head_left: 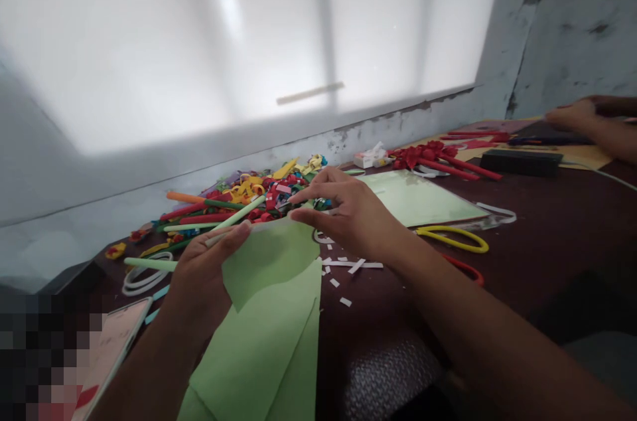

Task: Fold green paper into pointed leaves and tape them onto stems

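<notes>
My left hand (206,265) pinches the upper left edge of a light green paper sheet (271,315) that hangs down toward me over the dark table (537,255). My right hand (343,208) pinches the same sheet's top edge between thumb and fingers, just to the right. The sheet is curled and folded between both hands. Behind my hands lies a pile of coloured paper rolls and strips (239,198) in red, green, yellow and orange.
A second green sheet (418,198) lies flat to the right, with yellow scissors handles (455,238) beside it. Red paper flowers (438,159) and a black box (520,162) sit farther right, near another person's hand (572,117). A phone (112,348) lies at left. White paper scraps (348,268) dot the table.
</notes>
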